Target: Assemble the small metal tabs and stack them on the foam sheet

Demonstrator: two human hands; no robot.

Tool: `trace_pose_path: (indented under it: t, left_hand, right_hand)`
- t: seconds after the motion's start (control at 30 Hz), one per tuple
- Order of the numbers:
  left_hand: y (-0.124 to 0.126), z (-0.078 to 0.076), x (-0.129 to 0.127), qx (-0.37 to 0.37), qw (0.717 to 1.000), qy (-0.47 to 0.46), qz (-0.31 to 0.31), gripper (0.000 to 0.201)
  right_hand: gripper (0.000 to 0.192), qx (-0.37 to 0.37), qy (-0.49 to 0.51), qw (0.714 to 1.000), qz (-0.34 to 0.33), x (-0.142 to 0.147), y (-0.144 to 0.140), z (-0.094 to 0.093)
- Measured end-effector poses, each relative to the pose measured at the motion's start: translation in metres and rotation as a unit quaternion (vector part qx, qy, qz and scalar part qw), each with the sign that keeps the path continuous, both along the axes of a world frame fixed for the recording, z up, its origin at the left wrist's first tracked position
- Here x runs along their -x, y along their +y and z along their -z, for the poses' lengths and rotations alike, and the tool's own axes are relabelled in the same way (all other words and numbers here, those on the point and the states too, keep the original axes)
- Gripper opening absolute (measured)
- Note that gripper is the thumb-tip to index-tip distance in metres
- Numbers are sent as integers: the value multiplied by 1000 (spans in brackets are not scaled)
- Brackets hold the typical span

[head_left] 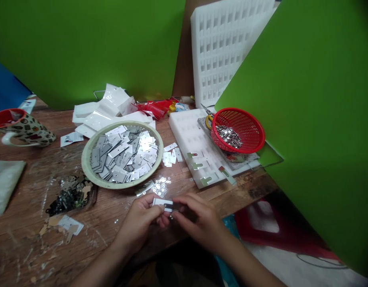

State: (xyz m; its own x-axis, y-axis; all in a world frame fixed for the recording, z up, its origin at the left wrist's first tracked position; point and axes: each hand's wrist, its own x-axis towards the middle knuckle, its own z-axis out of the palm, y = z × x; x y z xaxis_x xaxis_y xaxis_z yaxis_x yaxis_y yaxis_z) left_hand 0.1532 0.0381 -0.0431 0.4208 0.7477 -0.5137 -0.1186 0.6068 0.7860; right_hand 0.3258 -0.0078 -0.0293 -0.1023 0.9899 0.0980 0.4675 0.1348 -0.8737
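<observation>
You are holding a small flat silver metal plate (163,203) between both hands, just above the near edge of the scuffed brown wooden tabletop (28,235). Your left hand (138,221) is pinching the plate's pale left end, fingers (155,213) clamped on it; your right hand (198,219) is closing on the darker right end, fingertips pressed together there, though what sits under them is too small to tell. Holding it by both ends is probably keeping the middle clear for close work. The plate's long axis is running left to right across your view, roughly level. Just beyond, loose tiny silver washers (161,186) are lying within reach, and the round cream-rimmed shallow dish of grey metal plates (122,154) is sitting behind them. The red plastic mesh basket (238,129) is resting on the white foam compartment tray (189,139) to the right.
</observation>
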Motion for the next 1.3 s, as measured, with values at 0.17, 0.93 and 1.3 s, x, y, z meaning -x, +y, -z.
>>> trace_pose_path:
  t: [0.17, 0.93, 1.3]
  left_hand:
    - [-2, -3, -4, -23, 999, 35, 8, 7]
    - [-2, -1, 1, 29, 998, -50, 30, 15]
    - [-2, -4, 1, 32, 997, -64, 32, 19]
  right_hand:
    - [24, 278, 249, 925, 67, 6, 7, 4]
    - [35, 354, 317, 877, 68, 10, 7, 3]
    - [34, 353, 320, 876, 72, 10, 8, 5]
